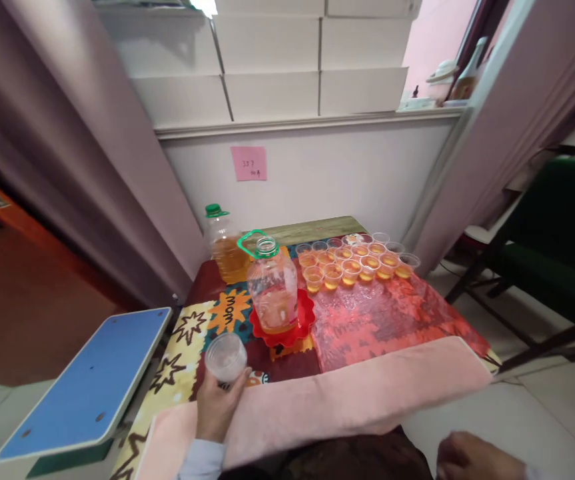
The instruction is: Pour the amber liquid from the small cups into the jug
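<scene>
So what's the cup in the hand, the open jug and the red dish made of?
The cup: probably plastic, cloudy-clear; light comes through. The open jug: likely clear, shiny plastic; amber liquid shows through. The red dish: maybe smooth plastic; its wavy rim looks evenly red.

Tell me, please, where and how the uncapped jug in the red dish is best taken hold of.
Probably by its green handle, coming from the left: it juts out leftward from the neck. The jug stands upright in the red dish, so a straight upward lift looks sensible.
</scene>
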### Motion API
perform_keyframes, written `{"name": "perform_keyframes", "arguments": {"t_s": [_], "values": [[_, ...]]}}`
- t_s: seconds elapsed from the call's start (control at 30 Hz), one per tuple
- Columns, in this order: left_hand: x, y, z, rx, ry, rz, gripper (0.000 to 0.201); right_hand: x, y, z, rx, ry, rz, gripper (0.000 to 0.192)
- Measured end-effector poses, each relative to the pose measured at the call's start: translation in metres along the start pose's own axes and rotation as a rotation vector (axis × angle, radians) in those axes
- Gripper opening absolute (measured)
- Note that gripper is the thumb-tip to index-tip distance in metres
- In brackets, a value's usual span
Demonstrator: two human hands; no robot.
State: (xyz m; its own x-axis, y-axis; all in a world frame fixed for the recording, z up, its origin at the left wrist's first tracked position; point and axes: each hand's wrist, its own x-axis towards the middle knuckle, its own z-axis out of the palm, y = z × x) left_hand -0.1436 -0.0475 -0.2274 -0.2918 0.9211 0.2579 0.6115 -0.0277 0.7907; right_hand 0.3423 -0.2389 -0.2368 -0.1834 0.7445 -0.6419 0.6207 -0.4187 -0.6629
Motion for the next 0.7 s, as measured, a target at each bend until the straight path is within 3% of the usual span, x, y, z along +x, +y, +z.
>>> {"name": "perform_keyframes", "arguments": {"t_s": [0.07, 0.1, 0.17, 0.27, 0.33, 0.4, 0.5, 0.7], "values": [[0.002, -0.001, 0.000, 0.005, -0.038, 0.007, 0.066, -0.006, -0.026, -0.048, 0.168, -0.019, -0.099, 0.046], [0.003, -0.002, 0.000, 0.006, -0.046, 0.001, 0.067, -0.008, -0.040, -0.076, 0.226, 0.090, -0.197, 0.050], [0.005, -0.002, 0.000, 0.014, -0.061, -0.029, 0.068, -0.001, -0.062, -0.134, 0.285, 0.465, -0.329, 0.049], [0.007, -0.003, -0.001, 0.032, -0.092, -0.063, 0.067, 0.046, -0.072, -0.212, 0.351, 1.036, -0.392, 0.061], [0.008, -0.002, -0.002, 0.038, -0.111, -0.060, 0.065, 0.093, -0.064, -0.248, 0.392, 1.200, -0.359, 0.083], [0.009, 0.000, -0.004, 0.040, -0.135, -0.048, 0.063, 0.138, -0.051, -0.271, 0.333, 1.245, -0.200, 0.094], [0.009, 0.002, -0.006, 0.033, -0.166, -0.030, 0.059, 0.185, -0.037, -0.284, 0.320, 1.258, -0.126, 0.096], [0.007, 0.006, -0.009, 0.052, -0.192, 0.019, 0.050, 0.221, -0.026, -0.288, 0.345, 1.327, -0.049, 0.080]]}}
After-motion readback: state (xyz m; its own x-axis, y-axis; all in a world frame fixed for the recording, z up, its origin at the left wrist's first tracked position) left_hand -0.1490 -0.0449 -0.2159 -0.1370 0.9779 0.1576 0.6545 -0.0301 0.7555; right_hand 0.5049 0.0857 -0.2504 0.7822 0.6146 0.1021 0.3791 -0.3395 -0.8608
